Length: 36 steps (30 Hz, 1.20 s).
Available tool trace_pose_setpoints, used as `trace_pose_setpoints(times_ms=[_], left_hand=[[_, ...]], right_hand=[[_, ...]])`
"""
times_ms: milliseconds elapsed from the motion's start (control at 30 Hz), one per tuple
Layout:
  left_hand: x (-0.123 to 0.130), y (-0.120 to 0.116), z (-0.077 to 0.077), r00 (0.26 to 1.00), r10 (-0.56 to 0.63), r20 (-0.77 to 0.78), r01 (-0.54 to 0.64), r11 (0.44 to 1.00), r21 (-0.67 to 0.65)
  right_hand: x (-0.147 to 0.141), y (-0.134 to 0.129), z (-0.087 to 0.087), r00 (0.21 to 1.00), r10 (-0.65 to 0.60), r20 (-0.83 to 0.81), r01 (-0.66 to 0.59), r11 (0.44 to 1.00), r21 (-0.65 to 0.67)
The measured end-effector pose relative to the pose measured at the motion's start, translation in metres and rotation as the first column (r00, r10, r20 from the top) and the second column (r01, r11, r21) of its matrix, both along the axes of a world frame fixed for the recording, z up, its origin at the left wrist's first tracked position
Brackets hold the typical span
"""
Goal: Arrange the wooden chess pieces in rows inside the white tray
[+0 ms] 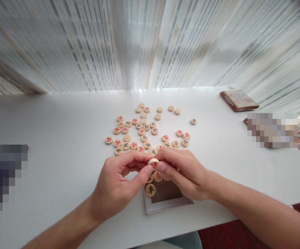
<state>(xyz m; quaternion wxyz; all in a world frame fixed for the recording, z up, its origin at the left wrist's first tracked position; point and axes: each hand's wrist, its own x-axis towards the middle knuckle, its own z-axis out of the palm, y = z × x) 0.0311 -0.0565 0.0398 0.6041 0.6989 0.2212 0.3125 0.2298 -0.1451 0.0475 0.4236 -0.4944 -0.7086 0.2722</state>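
Observation:
Between the fingertips of both hands is a round wooden Chinese chess piece [154, 164] with a red character, tilted so its face points toward me. My left hand [124, 180] pinches it from the left, thumb in front. From the right, my right hand [183, 171] closes on the same piece with thumb and fingers. Below them lies a white-rimmed open box [165, 206]. Inside along its edge sit a black-character piece [150, 190], a red-character piece [158, 176] and others partly covered by my hands.
Several loose chess pieces [144, 127] spread over the white table [61, 128] beyond my hands, some blank side up. A brown box [239, 100] lies at the back right. Blurred-out items are at both sides. A striped curtain [139, 45] hangs behind the table.

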Motion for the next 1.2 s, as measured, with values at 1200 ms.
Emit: trace_pose_setpoints(times_ms=[1200], left_hand=[[0.006, 0.004, 0.005, 0.979, -0.128, 0.155, 0.189, 0.852, -0.489]], right_hand=[[-0.004, -0.001, -0.008, 0.771, -0.192, -0.607, -0.007, 0.951, -0.309]])
